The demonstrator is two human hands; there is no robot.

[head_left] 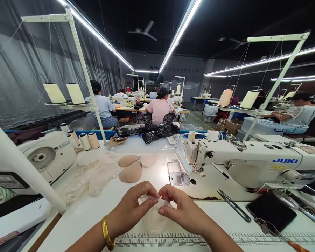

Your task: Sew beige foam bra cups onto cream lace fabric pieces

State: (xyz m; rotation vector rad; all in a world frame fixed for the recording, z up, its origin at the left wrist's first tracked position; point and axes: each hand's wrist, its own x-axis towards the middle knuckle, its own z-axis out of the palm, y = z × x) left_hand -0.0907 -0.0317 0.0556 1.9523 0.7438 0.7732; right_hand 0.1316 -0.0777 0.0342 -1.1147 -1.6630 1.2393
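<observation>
Both hands meet over the front of the sewing table. My left hand (136, 206), with a gold bangle at its wrist, pinches the upper edge of a pale, thin fabric piece (154, 222). Close against it, my right hand (177, 206) pinches the same edge with thumb and forefinger. The fabric hangs below the fingers, just above a printed ruler strip (183, 240). Ahead lie several beige bra cup pads (131, 170), beside a heap of cream lace (94, 175). To the right stands a white sewing machine (241, 157), its lamp lighting the needle plate (177, 175).
Thread snips (235, 205) and a black square object (271, 211) lie at right. Thread cones (85, 141) stand by another machine (47, 155) at left. A slanting white post (28, 168) crosses the left side. Black plastic bags (161, 130) sit behind the table; several people work beyond.
</observation>
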